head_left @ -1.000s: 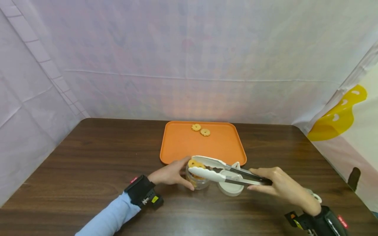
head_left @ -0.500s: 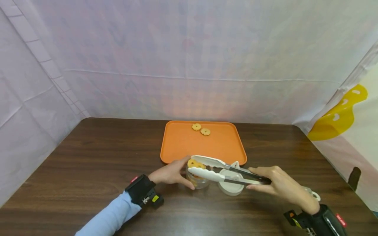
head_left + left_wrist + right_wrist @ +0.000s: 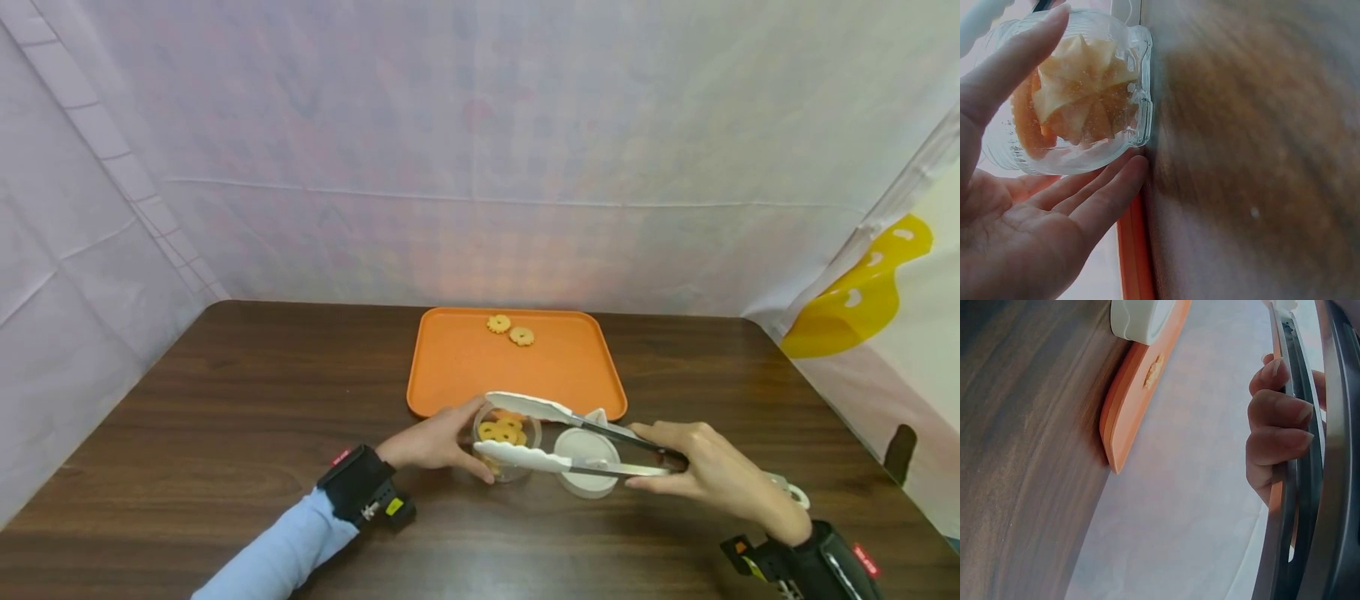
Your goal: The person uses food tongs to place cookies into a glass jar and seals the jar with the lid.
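A small clear glass jar (image 3: 514, 474) holds several yellow, flower-shaped cookies (image 3: 501, 431). My left hand (image 3: 433, 440) holds the jar from the left, thumb on the near side and fingers along the far side. In the left wrist view the glass wall (image 3: 1079, 164) lies between thumb and fingers, a cookie (image 3: 1085, 94) showing through it. My right hand (image 3: 708, 473) grips metal tongs (image 3: 525, 456) with white scalloped tips. Those tips stand spread over the jar's mouth, and I see nothing pinched between them. In the right wrist view curled fingers (image 3: 1279, 412) wrap the tong handle.
Behind the jar lies an orange tray (image 3: 442, 379) with two cookies (image 3: 510, 330) near its far edge. A round white lid (image 3: 587, 482) sits right of the jar, beneath the tongs. A pale ring-shaped item (image 3: 801, 498) is partly hidden by the right wrist.
The tong tips have spread wider apart, the near one shifting toward me, and more of the cookies in the jar show. My left hand and the jar stay in place.
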A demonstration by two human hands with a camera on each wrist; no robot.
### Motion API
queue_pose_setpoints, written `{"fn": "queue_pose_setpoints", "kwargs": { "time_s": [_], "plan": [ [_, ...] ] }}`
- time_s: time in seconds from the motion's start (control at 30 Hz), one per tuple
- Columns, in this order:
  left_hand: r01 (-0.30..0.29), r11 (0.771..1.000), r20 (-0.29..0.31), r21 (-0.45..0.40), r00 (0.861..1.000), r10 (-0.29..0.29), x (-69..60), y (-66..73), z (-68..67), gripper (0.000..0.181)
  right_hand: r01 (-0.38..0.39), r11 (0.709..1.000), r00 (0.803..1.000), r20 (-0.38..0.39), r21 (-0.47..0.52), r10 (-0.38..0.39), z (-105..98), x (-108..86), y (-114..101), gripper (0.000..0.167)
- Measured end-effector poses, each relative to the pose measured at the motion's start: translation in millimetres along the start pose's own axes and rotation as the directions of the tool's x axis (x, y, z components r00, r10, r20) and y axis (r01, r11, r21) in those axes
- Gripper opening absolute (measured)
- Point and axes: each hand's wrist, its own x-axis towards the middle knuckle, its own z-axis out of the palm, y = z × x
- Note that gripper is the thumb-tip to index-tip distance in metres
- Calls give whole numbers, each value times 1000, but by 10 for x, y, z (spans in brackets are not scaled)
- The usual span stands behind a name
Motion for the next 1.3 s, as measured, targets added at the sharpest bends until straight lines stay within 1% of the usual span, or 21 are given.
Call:
{"fn": "queue_pose_setpoints", "kwargs": {
  "time_s": [0.17, 0.27, 0.43, 0.5, 0.6, 0.7, 0.77, 0.87, 0.93, 1.1, 1.2, 1.3],
  "plan": [
    [12, 1000, -3, 12, 1000, -12, 2, -2, -3, 77, 15, 1000, 1000, -14, -6, -15, 18, 11, 14, 51],
    [0, 1000, -7, 18, 1000, 0, -1, -2, -5, 81, 31, 999, 999, -29, -13, -31, 25, 21, 26, 48],
    [-29, 999, -12, -26, 1000, 28, -8, -3, 3, 83, 9, 1000, 998, -60, -16, -10, -1, 51, 22, 42],
    [-29, 999, -12, -42, 1000, 29, -10, -4, 6, 83, -21, 1000, 996, -84, -23, 19, -15, 74, 28, 44],
    [-35, 999, -11, -40, 999, 34, -5, -2, 6, 83, -86, 994, 989, -127, -62, 77, -23, 115, 59, 49],
    [-33, 999, -14, -37, 999, 32, 4, -7, 13, 83, -173, 979, 976, -153, -107, 155, -16, 157, 103, 53],
    [-39, 999, -12, -36, 999, 38, 9, -13, 18, 82, -214, 968, 969, -153, -132, 193, -2, 189, 143, 53],
    [-39, 998, -15, -48, 999, 39, 11, -19, 26, 81, -258, 951, 961, -148, -171, 234, 28, 236, 209, 55],
    [-40, 998, -17, -38, 999, 40, 8, -20, 28, 81, -289, 937, 954, -137, -195, 265, 50, 269, 252, 56],
    [-30, 999, -19, -34, 999, 29, 4, -22, 24, 83, -371, 897, 928, -84, -239, 362, 97, 359, 353, 59],
    [-31, 999, -15, -43, 999, 30, 7, -23, 22, 82, -398, 882, 916, -53, -251, 399, 136, 417, 416, 58],
    [-35, 998, -15, -51, 999, 34, 10, -21, 24, 80, -417, 874, 906, -37, -251, 421, 176, 474, 471, 58]
  ]
}}
